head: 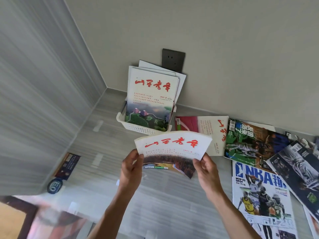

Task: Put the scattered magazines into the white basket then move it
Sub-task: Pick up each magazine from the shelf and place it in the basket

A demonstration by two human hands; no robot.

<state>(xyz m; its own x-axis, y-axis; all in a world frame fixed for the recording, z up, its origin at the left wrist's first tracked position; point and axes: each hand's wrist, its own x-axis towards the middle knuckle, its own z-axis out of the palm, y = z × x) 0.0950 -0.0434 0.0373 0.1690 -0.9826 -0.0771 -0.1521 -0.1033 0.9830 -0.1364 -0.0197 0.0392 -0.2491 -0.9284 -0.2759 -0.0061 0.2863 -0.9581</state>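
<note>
Upright in white basket (138, 128) several magazines (150, 100), both hands' grip closed on red-titled magazine (172, 149)

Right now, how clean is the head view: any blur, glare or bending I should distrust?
Head view: the left wall and bottom-left corner are streaked with motion blur; the basket and held magazine are sharp enough to read titles; wide-angle bending tilts the wall lines; lighting is soft and even, with faint sheen on the NBA cover.
</note>
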